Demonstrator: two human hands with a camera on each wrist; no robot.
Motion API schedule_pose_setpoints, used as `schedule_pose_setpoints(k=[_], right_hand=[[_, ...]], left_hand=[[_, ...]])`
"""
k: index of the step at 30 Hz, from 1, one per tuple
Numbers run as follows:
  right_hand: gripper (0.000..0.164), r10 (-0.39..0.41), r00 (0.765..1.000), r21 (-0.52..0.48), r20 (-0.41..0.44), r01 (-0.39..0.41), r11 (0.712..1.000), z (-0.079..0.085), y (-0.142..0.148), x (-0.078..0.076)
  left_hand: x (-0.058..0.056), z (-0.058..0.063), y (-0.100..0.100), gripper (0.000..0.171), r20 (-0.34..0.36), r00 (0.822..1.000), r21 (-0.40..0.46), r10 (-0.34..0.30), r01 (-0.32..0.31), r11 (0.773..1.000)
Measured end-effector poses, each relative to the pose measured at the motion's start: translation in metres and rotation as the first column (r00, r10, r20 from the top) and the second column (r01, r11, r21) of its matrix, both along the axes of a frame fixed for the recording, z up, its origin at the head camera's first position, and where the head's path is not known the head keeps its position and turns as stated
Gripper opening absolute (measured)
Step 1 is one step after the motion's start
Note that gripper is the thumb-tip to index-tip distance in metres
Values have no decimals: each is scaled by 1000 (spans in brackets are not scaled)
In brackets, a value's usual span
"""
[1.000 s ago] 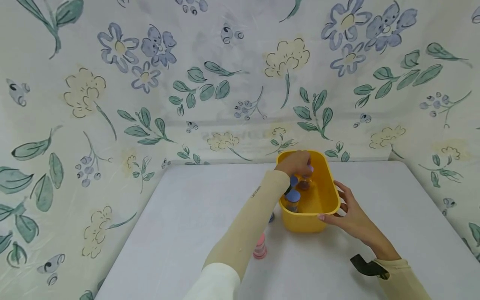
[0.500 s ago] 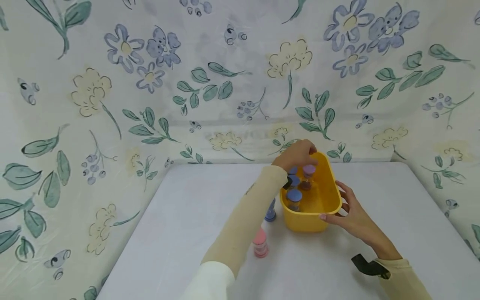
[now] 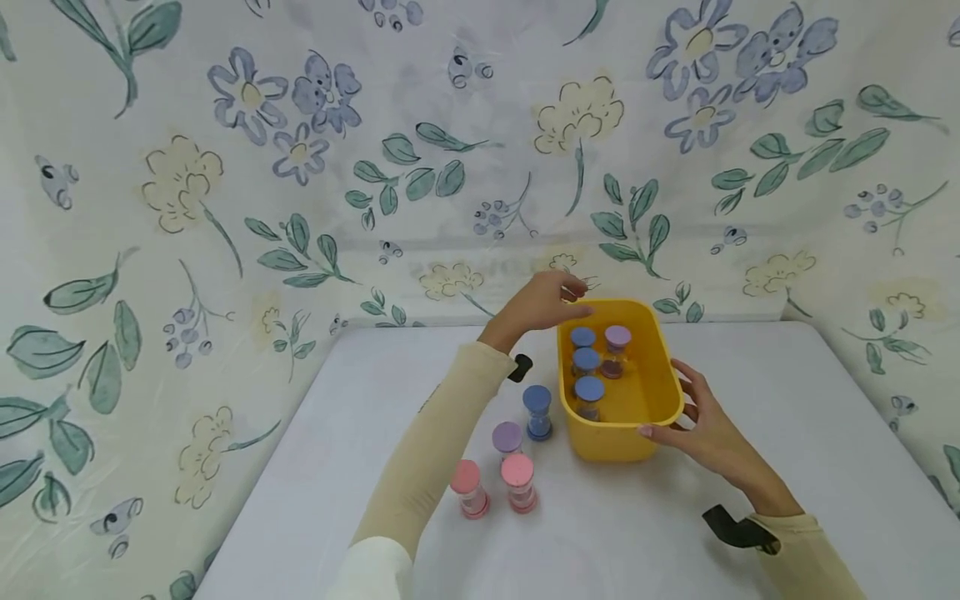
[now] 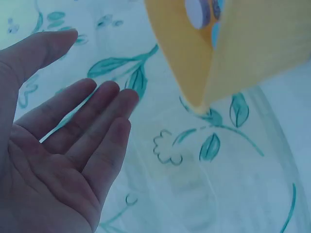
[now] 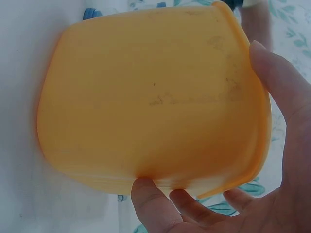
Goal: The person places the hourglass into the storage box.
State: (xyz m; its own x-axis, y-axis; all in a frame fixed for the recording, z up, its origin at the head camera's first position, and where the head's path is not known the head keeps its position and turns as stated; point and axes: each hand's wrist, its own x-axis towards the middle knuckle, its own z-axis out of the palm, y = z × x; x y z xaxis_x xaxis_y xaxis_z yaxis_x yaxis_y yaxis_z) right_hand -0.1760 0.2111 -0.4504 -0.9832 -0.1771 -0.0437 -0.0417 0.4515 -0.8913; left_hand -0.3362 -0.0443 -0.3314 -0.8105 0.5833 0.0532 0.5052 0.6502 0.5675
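Observation:
My left hand [image 3: 542,302] is held over the far left rim of a yellow plastic tub [image 3: 622,446], fingers loosely extended and palm bare in the left wrist view. My right hand [image 3: 705,429] grips the tub's near right corner, its thumb at the rim and its fingers along the side wall. Inside the tub, three blue-capped sand timers [image 3: 589,390] line the left wall, with a purple-capped sand timer [image 3: 617,337] beside them. Left of the tub stand a blue sand timer [image 3: 537,412], a purple sand timer [image 3: 507,437] and two pink sand timers [image 3: 519,482].
A white table [image 3: 375,417] carries everything. Behind it and at the sides hangs a flower-patterned sheet [image 3: 480,150]. My left sleeve [image 3: 427,450] crosses above the table close to the pink timers and partly covers one.
My left hand has let go of the purple sand timer in the tub, then risen out and moved left. More timers show on the table. My right hand stays on the tub.

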Motion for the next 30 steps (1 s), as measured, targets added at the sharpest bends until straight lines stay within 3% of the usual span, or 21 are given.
schedule_pose_setpoints(k=[7, 15, 22, 30], right_hand=[[114, -1, 1000, -6, -6, 1, 1000, 1, 1, -1], [115, 4, 1000, -13, -2, -4, 1000, -1, 1, -1], [116, 1, 1000, -6, 3, -1, 1000, -2, 1, -1], [116, 1, 1000, -2, 0, -1, 1000, -2, 1, -2]], left_hand=[[15, -5, -45, 46, 14, 998, 98, 66, -67, 993], [37, -36, -86, 48, 69, 994, 97, 89, -95, 991], [54, -55, -104, 48, 79, 996, 134, 42, -52, 990], [69, -73, -111, 53, 140, 990, 129, -29, 10, 992]])
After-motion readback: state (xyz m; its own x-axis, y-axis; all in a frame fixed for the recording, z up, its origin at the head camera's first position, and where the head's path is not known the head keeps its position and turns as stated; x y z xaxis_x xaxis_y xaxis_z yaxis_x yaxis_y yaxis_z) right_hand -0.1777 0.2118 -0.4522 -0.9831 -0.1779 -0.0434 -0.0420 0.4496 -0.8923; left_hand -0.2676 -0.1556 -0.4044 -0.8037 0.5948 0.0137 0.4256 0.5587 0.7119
